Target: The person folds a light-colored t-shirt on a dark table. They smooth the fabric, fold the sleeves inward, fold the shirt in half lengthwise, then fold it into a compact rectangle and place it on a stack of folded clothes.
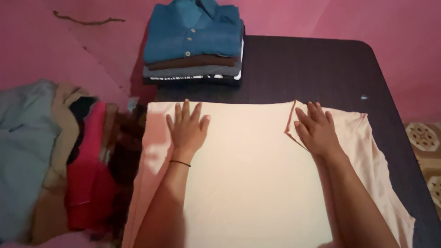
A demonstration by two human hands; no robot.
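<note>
On the dark tabletop (321,64) a peach garment (248,174) is spread, pressed flat by the left hand (187,130) and right hand (318,131), fingers apart, nothing gripped. Smoothing seems underway; a fold would need an edge pinched.

Dim, warm indoor light with a pink cast falls from above on a dark table (321,69), which stays almost black and shows no glare. A pale cloth (243,174) is the brightest area, evenly lit with little fabric detail. Soft shadows sit beside the left hand (186,131) and right hand (317,131) and under a stack of folded shirts (193,41). The whole frame is slightly soft and grainy; a heap of clothes (55,156) at the left edge is the most blurred.
</note>
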